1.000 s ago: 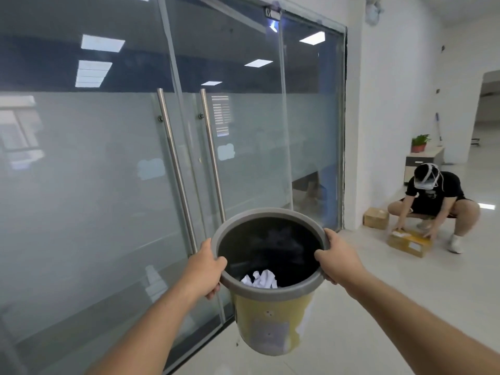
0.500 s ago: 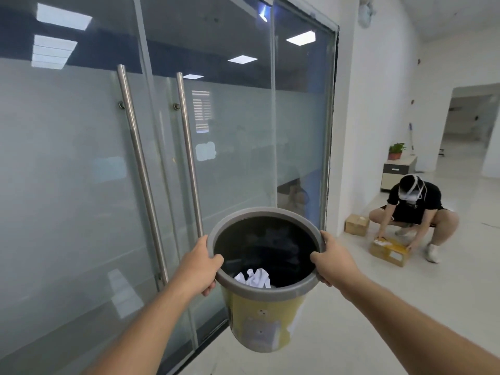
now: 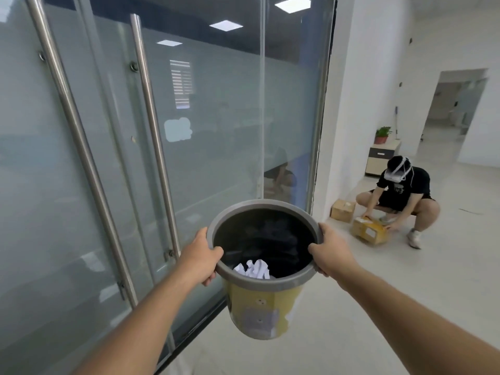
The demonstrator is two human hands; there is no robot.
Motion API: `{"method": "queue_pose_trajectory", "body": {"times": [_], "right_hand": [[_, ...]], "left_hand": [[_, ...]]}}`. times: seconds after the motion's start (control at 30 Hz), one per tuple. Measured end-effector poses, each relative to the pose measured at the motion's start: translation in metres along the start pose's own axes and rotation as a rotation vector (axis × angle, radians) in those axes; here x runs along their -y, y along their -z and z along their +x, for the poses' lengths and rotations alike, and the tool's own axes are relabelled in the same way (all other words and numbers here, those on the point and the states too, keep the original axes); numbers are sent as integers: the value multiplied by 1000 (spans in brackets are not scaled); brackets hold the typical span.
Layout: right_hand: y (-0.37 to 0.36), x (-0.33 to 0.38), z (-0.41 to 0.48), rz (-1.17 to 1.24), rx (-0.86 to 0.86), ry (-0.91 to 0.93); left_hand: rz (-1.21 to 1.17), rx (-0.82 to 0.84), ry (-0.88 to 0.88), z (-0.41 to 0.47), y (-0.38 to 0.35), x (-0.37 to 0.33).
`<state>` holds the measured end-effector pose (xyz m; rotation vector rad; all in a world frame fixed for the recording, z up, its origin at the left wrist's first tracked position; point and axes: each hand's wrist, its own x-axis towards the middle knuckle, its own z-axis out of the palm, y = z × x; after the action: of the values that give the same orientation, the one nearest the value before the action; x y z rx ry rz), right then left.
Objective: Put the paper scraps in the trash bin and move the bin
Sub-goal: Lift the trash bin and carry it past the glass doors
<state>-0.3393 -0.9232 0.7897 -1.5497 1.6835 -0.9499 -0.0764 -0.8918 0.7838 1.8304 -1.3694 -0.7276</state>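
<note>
Scraps (image 3: 253, 269) lie inside the bin (image 3: 263, 309): first step appears complete. Left hand (image 3: 198, 257) and right hand (image 3: 331, 251) clamp opposite sides of the rim, fingers curled under it, bin clear of the floor between them. Setting it down remains.

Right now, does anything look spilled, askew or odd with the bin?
Nothing stands out. The trash bin is held off the floor by its rim in the left hand and right hand, with the paper scraps inside.
</note>
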Motion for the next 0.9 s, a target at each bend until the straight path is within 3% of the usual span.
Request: {"method": "queue_pose_trajectory", "body": {"times": [0.53, 0.73, 0.9], "right_hand": [[-23, -42, 194, -48, 52, 29], [-62, -79, 230, -111, 46, -13], [-118, -151, 243, -192, 64, -66]], "left_hand": [[78, -82, 104, 149, -78, -25], [79, -14, 122, 200, -108, 21], [36, 15, 165, 226, -165, 111]]}}
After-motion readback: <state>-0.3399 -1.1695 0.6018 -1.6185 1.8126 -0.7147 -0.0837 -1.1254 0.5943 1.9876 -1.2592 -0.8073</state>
